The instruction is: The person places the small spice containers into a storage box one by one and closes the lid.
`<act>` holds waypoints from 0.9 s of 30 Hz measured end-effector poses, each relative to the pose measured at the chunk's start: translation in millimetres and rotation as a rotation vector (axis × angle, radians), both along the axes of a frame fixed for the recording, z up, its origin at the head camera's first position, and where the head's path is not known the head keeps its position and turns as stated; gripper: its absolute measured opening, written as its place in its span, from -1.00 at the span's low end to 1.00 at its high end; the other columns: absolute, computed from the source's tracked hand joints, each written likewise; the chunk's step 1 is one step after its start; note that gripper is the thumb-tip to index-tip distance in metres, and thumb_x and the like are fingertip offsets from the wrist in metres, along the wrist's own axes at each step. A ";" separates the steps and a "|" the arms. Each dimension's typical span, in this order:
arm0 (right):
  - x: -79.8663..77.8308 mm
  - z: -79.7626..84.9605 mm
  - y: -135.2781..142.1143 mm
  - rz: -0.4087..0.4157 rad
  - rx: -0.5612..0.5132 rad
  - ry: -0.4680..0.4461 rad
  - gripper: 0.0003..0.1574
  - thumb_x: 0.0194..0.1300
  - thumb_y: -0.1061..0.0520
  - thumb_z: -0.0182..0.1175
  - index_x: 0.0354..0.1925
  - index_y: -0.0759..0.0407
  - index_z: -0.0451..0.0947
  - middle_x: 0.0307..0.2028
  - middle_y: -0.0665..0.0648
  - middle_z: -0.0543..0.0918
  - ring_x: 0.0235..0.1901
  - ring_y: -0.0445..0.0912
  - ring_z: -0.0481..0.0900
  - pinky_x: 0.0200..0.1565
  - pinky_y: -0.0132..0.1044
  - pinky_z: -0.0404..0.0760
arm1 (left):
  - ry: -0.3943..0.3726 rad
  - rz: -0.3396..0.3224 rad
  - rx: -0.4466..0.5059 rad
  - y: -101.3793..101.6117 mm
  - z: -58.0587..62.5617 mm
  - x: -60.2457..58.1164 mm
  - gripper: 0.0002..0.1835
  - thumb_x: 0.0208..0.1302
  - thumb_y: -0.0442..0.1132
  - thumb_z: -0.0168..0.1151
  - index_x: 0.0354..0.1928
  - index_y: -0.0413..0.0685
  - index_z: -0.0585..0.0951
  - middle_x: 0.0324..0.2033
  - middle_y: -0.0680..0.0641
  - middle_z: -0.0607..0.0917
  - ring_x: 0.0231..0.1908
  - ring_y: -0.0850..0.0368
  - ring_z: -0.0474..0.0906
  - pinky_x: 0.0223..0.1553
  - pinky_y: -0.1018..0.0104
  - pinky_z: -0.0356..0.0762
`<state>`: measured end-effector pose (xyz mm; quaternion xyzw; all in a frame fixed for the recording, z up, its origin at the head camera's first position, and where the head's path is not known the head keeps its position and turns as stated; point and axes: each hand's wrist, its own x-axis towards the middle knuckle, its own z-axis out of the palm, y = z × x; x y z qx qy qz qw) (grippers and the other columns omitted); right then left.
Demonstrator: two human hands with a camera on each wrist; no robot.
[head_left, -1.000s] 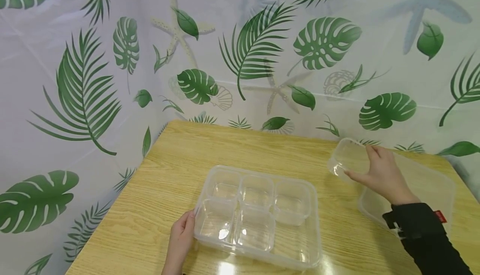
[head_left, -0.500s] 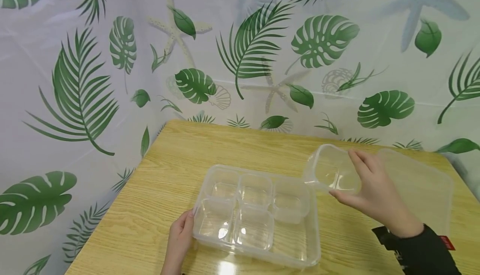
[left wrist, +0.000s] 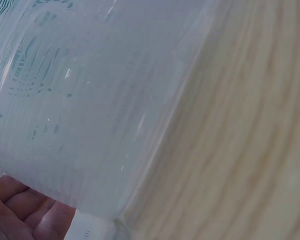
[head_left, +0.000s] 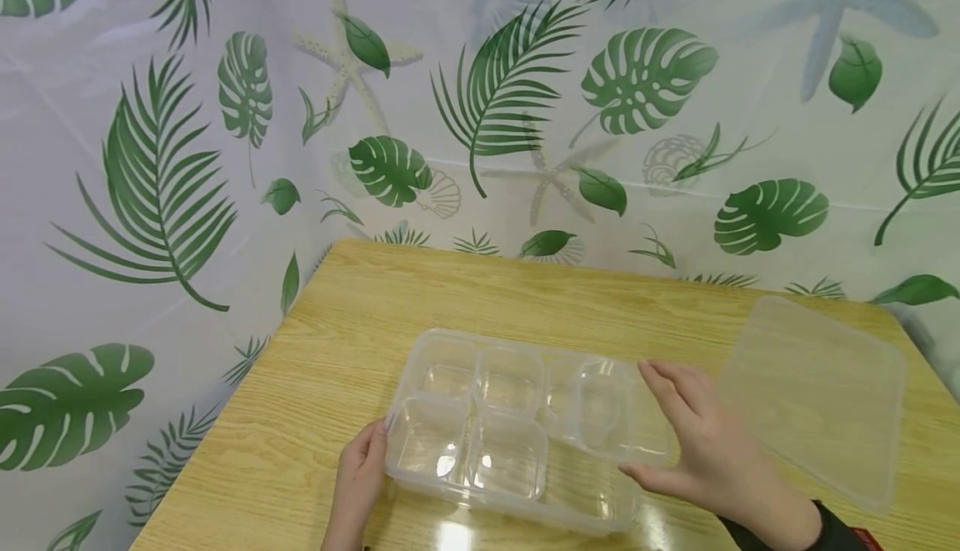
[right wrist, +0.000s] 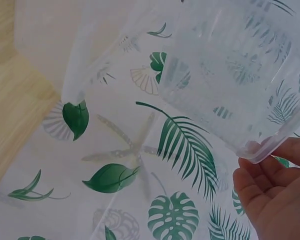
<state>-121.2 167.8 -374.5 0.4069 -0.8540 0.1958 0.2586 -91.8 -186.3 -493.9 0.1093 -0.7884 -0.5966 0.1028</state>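
Observation:
My left hand [head_left: 360, 472] grips the left side of a large clear plastic container [head_left: 510, 513], thumb at its rim. In the left wrist view, curled fingers [left wrist: 45, 215] sit against the container's wall [left wrist: 90, 115]. Several small clear boxes stand inside it, including a front-left box [head_left: 429, 443] and a front-middle box [head_left: 510, 459]. Over the container's right end, my right hand [head_left: 712, 451] holds another small clear box [head_left: 645, 430], tilted, between thumb and fingers. The right wrist view shows the fingers at the rim of this small box [right wrist: 225, 75]. The container's front-right section holds no box.
A flat translucent lid [head_left: 825, 401] lies on the wooden table [head_left: 315, 384] to the right of the container, behind my right forearm. A white cloth [head_left: 465, 59] printed with leaves and starfish hangs along the table's back and left sides.
My right hand has carried the small box leftward from over the lid to above the container's right end, and the box's tilt has changed. The left hand has stayed at the container's side.

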 end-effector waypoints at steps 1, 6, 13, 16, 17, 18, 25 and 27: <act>2.0 -1.6 -1.5 0.008 0.005 -0.006 0.11 0.00 -0.41 0.03 0.15 0.48 0.21 -0.03 0.33 0.38 -0.06 0.13 0.31 -0.04 -0.30 0.22 | 0.001 0.001 0.001 0.0 0.3 0.1 -0.63 0.36 -0.22 -0.16 -0.07 -0.41 0.49 -0.20 -0.27 0.59 -0.15 -0.10 0.51 -0.14 0.11 0.46; 9.1 -8.1 -7.1 0.041 0.025 -0.009 0.10 -0.01 -0.39 0.09 0.15 0.48 0.22 -0.02 0.29 0.37 -0.07 0.08 0.32 -0.02 -0.37 0.21 | -0.002 0.004 0.006 0.6 2.0 0.5 -0.63 0.36 -0.22 -0.16 -0.06 -0.40 0.49 -0.18 -0.28 0.58 -0.13 -0.10 0.50 -0.11 0.09 0.45; 11.6 -15.5 -7.8 0.041 0.053 0.001 0.10 -0.04 -0.41 0.10 0.13 0.46 0.25 0.00 0.24 0.37 -0.05 0.05 0.32 -0.03 -0.38 0.24 | -0.010 0.007 -0.002 1.5 2.3 0.6 -0.63 0.36 -0.22 -0.16 -0.08 -0.42 0.49 -0.19 -0.28 0.58 -0.13 -0.11 0.50 -0.11 0.08 0.45; 12.0 -19.5 -7.5 0.043 0.053 0.009 0.13 -0.09 -0.42 0.15 0.12 0.45 0.27 0.00 0.23 0.38 -0.08 0.05 0.33 -0.08 -0.34 0.29 | -0.007 0.006 0.000 1.5 1.9 0.4 -0.64 0.36 -0.24 -0.16 -0.09 -0.42 0.50 -0.20 -0.28 0.59 -0.14 -0.11 0.50 -0.11 0.09 0.45; 12.4 -20.6 -7.3 0.040 0.058 0.007 0.13 -0.10 -0.42 0.16 0.12 0.44 0.27 -0.01 0.22 0.38 -0.08 0.04 0.33 -0.11 -0.32 0.32 | -0.006 0.004 0.001 1.6 1.8 0.4 -0.64 0.36 -0.24 -0.16 -0.08 -0.42 0.50 -0.19 -0.28 0.58 -0.14 -0.11 0.50 -0.11 0.09 0.45; 13.0 -21.8 -7.1 0.037 0.063 0.000 0.14 -0.12 -0.42 0.18 0.12 0.44 0.27 0.00 0.21 0.37 -0.08 0.03 0.33 -0.12 -0.31 0.33 | -0.007 0.003 0.001 1.5 1.6 0.4 -0.64 0.36 -0.24 -0.16 -0.08 -0.42 0.50 -0.19 -0.28 0.58 -0.13 -0.11 0.50 -0.11 0.09 0.44; 18.4 -27.0 -7.4 0.007 0.119 -0.064 0.17 -0.18 -0.38 0.27 0.13 0.43 0.24 0.03 0.20 0.34 -0.03 0.01 0.29 -0.24 -0.14 0.47 | -0.007 0.001 0.015 0.4 0.6 0.9 -0.64 0.36 -0.23 -0.16 -0.07 -0.40 0.49 -0.23 -0.26 0.60 -0.21 -0.05 0.53 -0.19 0.20 0.48; 19.4 -28.7 -8.1 0.007 0.119 -0.074 0.17 -0.22 -0.34 0.32 0.14 0.43 0.24 0.03 0.21 0.34 -0.03 0.01 0.30 -0.25 -0.11 0.49 | -0.001 -0.005 0.022 0.4 0.7 1.1 -0.64 0.36 -0.23 -0.16 -0.07 -0.41 0.49 -0.24 -0.26 0.60 -0.22 -0.05 0.53 -0.20 0.20 0.49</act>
